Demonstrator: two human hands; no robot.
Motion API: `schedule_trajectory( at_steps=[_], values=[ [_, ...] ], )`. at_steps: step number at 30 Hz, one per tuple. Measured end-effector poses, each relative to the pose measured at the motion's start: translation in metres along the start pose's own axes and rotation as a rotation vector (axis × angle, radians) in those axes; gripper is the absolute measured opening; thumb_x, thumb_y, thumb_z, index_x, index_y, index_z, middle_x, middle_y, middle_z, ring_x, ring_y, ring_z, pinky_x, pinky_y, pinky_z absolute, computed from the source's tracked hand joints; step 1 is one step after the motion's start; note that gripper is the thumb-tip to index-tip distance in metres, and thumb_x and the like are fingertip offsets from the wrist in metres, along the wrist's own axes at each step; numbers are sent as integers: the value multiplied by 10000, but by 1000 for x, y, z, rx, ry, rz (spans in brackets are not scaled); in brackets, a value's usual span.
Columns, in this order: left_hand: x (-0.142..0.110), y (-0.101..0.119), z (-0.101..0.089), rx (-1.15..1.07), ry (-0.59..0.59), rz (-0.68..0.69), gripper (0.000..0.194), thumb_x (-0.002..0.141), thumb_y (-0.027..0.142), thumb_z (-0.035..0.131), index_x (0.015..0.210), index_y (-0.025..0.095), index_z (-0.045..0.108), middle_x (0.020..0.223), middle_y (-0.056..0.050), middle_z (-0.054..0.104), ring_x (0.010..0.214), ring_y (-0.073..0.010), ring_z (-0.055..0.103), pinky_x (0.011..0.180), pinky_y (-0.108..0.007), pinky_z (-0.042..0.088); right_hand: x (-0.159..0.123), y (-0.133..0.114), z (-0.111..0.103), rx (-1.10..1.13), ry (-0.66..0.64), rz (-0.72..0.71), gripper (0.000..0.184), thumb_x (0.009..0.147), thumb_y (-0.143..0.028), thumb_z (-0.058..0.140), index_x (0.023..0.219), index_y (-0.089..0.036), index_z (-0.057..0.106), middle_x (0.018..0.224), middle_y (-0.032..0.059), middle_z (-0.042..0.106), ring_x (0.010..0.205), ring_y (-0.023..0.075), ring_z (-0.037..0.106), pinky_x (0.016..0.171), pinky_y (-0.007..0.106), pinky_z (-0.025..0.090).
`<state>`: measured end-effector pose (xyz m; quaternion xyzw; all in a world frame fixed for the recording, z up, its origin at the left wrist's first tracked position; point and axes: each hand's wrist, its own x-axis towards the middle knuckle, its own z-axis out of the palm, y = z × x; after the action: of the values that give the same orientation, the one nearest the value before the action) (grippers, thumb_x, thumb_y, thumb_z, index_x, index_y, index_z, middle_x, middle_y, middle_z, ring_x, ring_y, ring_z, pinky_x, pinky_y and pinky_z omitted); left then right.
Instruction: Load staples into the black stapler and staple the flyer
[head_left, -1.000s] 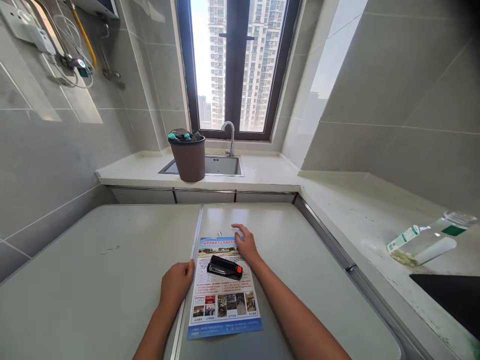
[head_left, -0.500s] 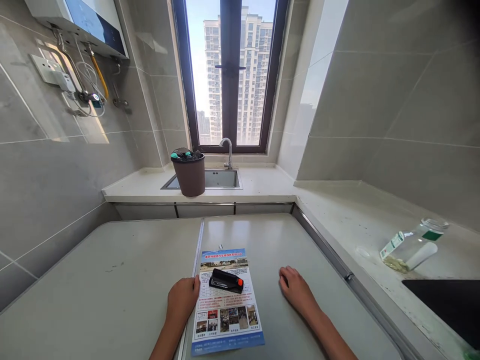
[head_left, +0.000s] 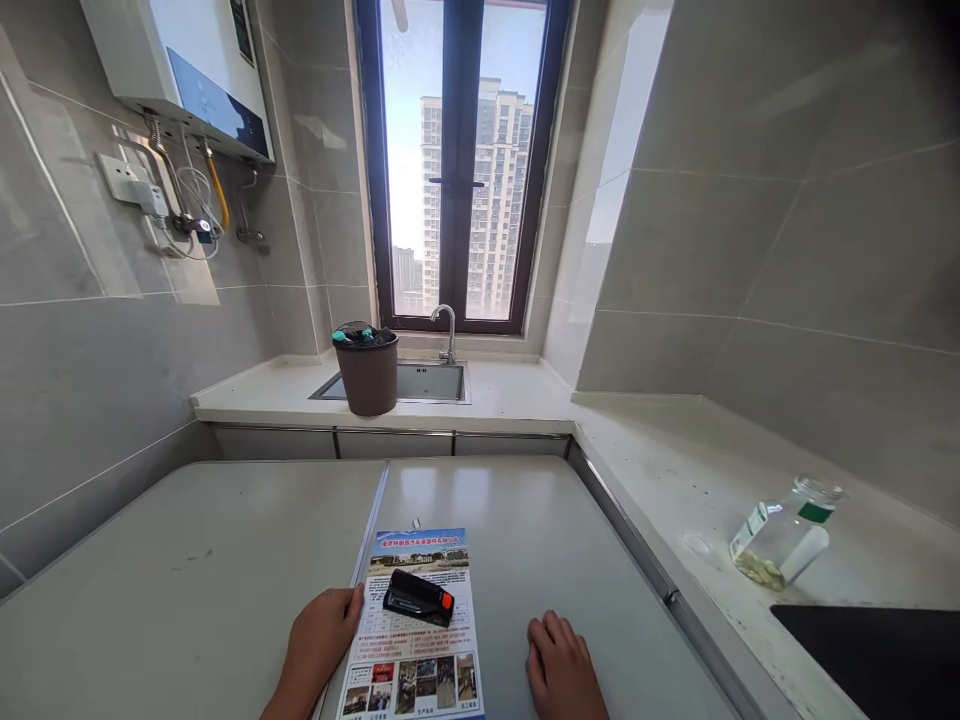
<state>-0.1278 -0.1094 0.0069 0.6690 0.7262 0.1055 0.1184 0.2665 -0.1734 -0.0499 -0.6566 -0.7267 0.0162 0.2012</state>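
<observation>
A colourful printed flyer (head_left: pixel 416 640) lies on the grey table (head_left: pixel 187 590) near its front edge. A black stapler (head_left: pixel 418 597) with an orange tip rests across the flyer's upper half. My left hand (head_left: pixel 319 645) lies on the table at the flyer's left edge, fingers curled, thumb touching the paper. My right hand (head_left: pixel 559 665) rests on the table to the right of the flyer, fingers bent under, holding nothing. A small staple (head_left: pixel 415 522) lies just beyond the flyer's top edge.
A brown bin (head_left: pixel 366 368) stands at the sink (head_left: pixel 431 380) under the window, with a tap (head_left: pixel 448 330) behind. A clear jar (head_left: pixel 784 535) lies on the right counter beside a black hob (head_left: pixel 877 650). A water heater (head_left: pixel 187 75) hangs upper left.
My right hand has drawn back from the flyer's top to the table on the right. The view has tilted upward, so hands and flyer sit lower in frame.
</observation>
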Motion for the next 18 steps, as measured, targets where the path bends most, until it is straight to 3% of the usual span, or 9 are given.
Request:
schedule_trajectory(
  at_steps=[6, 12, 18],
  values=[
    [0, -1, 2, -17, -6, 13, 642, 1061, 488, 243, 891, 217, 800, 987, -113, 791, 927, -272, 718, 733, -326, 422, -3, 5, 11, -37, -28, 5, 279, 929, -134, 496, 1103, -260, 674, 1205, 93, 683, 1122, 276, 635, 933, 399, 454],
    [-1, -2, 0, -47, -26, 18, 652, 1055, 508, 237, 884, 222, 797, 1004, -113, 795, 947, -283, 715, 744, -335, 433, -3, 2, 2, 82, -58, 50, 256, 965, -200, 442, 1028, -250, 685, 1086, 87, 694, 1014, 249, 650, 865, 359, 464],
    [1, -5, 4, -75, -43, 14, 651, 1052, 494, 232, 914, 225, 808, 1038, -127, 795, 980, -293, 720, 769, -342, 457, 3, 5, 11, 135, 40, 26, 161, 913, -223, 518, 897, -256, 674, 927, 48, 714, 885, 226, 666, 758, 299, 451]
  ],
)
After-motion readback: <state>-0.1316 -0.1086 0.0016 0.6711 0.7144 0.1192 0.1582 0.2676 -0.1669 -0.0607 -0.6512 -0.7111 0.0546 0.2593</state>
